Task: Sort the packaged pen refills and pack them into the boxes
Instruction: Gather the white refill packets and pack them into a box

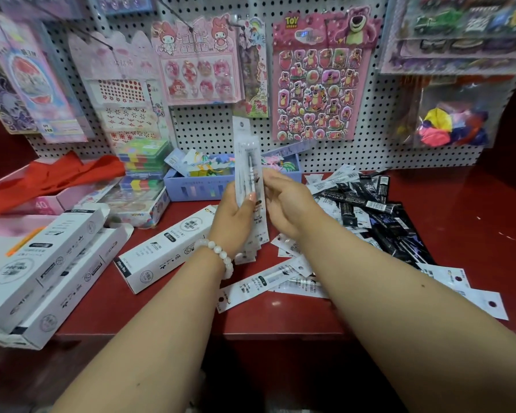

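Note:
My left hand (233, 216) grips an upright stack of white packaged pen refills (248, 162) above the red counter, thumb across the front. Fingers of my right hand (283, 201) touch the stack's right edge. A white refill box (164, 248) lies on its side just left of my left wrist. Two more white boxes (42, 269) lie at the near left. A pile of black packaged refills (370, 204) spreads to the right, and loose white packs (268, 281) lie under my forearms.
A purple basket (191, 186) of small cards stands behind the hands. Pink boxes and red cloth (51, 174) sit at the far left. Sticker sheets hang on the white pegboard (385, 129) behind. The counter's front edge (280, 332) is near my elbows.

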